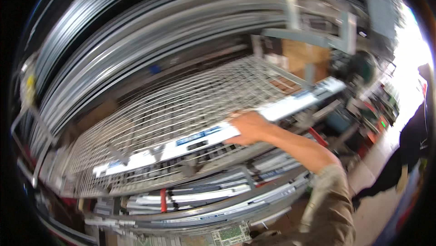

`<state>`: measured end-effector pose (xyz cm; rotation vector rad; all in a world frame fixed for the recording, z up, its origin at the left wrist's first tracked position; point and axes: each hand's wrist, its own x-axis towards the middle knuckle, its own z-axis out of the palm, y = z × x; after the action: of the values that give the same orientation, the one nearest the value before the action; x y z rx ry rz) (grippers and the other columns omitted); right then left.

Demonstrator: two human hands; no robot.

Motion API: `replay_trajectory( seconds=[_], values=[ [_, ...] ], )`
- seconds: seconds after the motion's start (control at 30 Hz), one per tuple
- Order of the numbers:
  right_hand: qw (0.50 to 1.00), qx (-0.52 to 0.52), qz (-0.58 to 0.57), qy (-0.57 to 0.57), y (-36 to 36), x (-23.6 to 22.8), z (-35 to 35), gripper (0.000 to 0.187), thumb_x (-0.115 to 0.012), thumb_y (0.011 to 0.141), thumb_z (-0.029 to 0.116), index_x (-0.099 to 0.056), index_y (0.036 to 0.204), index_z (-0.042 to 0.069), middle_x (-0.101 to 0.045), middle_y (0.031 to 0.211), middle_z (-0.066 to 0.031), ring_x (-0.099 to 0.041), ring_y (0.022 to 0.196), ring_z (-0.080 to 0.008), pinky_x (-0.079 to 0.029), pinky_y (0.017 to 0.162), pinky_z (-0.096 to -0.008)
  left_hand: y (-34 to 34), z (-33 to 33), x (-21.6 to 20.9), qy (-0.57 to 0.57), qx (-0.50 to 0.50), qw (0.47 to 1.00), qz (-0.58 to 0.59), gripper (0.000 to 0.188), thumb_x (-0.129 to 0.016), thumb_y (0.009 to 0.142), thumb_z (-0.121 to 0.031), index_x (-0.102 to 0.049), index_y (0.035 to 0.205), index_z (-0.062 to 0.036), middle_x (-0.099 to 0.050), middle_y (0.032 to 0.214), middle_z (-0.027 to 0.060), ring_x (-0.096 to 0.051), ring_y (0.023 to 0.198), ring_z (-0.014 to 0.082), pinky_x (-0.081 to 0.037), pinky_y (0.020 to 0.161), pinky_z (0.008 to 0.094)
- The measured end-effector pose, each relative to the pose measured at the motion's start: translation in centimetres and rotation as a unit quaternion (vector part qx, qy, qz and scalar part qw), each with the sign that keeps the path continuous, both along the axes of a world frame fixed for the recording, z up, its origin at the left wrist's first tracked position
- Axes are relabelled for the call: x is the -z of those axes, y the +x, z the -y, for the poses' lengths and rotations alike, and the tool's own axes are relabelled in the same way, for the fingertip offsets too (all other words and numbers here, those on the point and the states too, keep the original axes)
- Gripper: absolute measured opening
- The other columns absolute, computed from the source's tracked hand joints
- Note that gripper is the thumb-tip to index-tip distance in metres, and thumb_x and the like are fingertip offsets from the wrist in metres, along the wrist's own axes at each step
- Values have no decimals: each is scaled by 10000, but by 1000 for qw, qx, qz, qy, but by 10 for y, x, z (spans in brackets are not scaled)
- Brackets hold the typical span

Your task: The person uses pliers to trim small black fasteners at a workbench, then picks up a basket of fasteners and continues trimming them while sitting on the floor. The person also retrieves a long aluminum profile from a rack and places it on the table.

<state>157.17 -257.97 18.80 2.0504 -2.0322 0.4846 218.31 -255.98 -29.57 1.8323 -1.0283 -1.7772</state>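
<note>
A long white profile bar point(200, 140) with blue printed patches lies aslant across a metal wire grid point(150, 123), from the near left up to the far right. Around its middle my right hand point(250, 128) is closed, fingers over the far edge and thumb at the near edge. My right forearm, in a brown sleeve, enters from the lower right. Nothing of my left hand shows. Motion smears parts of the picture.
Long metal profiles point(181, 19) are stacked behind the grid. Below it, more white and grey strips point(195, 198) fill a rack. A grey upright frame point(295, 37) and a cardboard box point(306, 57) stand at the far right. A person in dark clothes point(395, 155) is at the right.
</note>
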Motion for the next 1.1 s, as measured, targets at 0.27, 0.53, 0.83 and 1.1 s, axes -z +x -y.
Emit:
replay_trajectory(
  seconds=[0.27,0.53,0.83,1.1],
  values=[
    [992,55,-7,-115,37,-7,-61,679,-924,675,356,-653,1191,7,-635,1121,-213,-615,1038,-453,-485,912,-515,26,23,34,-61,203,974,76,266,-717,919,-237,-782,1056,-18,-749,940,130,-711,885,265,-549,829,372],
    [980,118,22,-157,94,-12,-100,599,-918,667,221,-627,1143,2,-642,1017,-216,-633,939,-464,-507,827,-491,-13,65,73,-154,472,862,107,463,-718,882,-349,-733,1267,-93,-762,1171,174,-726,1098,311,-552,987,405],
    [960,217,80,-158,196,15,-191,590,-930,599,149,-668,1110,11,-678,1017,-199,-663,949,-444,-530,833,-459,-112,81,-111,-93,456,857,-219,334,-702,1044,-183,-659,1346,-48,-721,1280,50,-646,1210,146,-507,1064,318],
    [920,359,127,-95,328,70,-293,674,-984,599,292,-670,1124,9,-687,1019,-182,-694,867,-402,-551,772,-479,-170,20,-288,9,479,652,-588,595,-618,1081,-118,-329,1598,-61,-490,1576,134,-568,1377,264,-463,1165,407]
  ],
)
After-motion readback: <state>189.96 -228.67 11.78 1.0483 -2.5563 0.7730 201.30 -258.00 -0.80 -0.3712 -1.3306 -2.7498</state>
